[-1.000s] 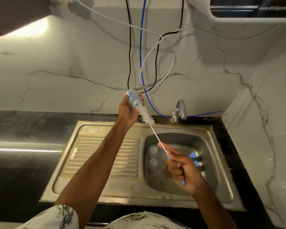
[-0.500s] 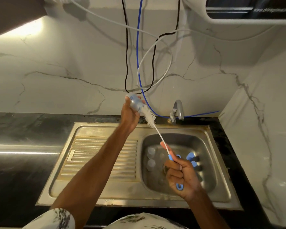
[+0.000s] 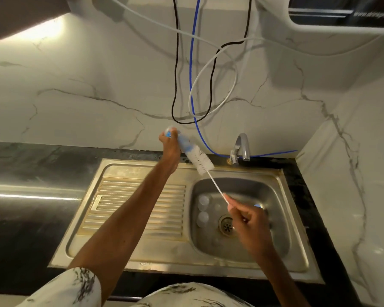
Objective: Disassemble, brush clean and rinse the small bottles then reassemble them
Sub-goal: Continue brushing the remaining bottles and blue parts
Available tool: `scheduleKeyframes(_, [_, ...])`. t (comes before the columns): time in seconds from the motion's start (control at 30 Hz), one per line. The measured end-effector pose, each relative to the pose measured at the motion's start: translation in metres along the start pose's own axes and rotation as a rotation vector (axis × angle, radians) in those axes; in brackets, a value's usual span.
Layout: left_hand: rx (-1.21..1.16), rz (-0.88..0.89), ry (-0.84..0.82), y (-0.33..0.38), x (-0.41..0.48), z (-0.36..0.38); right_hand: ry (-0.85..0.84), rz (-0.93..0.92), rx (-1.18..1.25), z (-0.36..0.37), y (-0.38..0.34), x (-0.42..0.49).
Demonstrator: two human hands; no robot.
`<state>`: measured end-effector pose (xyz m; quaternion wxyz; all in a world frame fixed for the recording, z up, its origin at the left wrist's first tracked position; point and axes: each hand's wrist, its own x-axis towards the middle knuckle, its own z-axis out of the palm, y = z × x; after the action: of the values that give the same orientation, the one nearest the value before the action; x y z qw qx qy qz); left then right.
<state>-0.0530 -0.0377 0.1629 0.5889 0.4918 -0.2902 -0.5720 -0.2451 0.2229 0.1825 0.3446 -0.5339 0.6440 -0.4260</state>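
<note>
Black stone counter (image 3: 27, 218) frames a steel sink (image 3: 164, 265), and nearest me the right hand (image 3: 249, 224) hangs over the basin, fingers curled tight on the thin wire handle of the bottle brush (image 3: 201, 162). Under it, on the basin floor, clear bottles (image 3: 203, 200) lie beside the drain (image 3: 226, 224), with a blue cap (image 3: 258, 206) just past the knuckles. From that I'd say the taking-apart is done and the scrubbing is in hand. Farther out, the other arm stretches across the drainboard (image 3: 106, 207). The left hand (image 3: 170, 149) is wrapped round the held bottle (image 3: 183, 142), raised above the sink's back rim and tilted, mouth down toward the brush. The brush's white head sits at that mouth, mostly outside; whether its tip is in, I cannot tell. The next move, I reckon, calls for a straight push along the bottle's axis with a twist, then a rinse at the tap (image 3: 242, 145) by the marble wall (image 3: 98, 85).
</note>
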Motion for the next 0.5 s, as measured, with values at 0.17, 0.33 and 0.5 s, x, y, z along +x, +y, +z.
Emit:
scheduleKeyframes(0.17, [0.083, -0.021, 0.001, -0.002, 0.004, -0.007, 0.087, -0.141, -0.679, 0.001, -0.002, -0.003])
scheduleKeyframes(0.33, [0.092, -0.086, -0.152, -0.016, 0.005, -0.017, -0.034, -0.22, -0.595, 0.0, -0.005, 0.012])
scheduleKeyframes(0.5, [-0.122, -0.119, -0.235, 0.006, 0.004, -0.041, -0.277, -0.103, 0.073, -0.016, -0.005, 0.009])
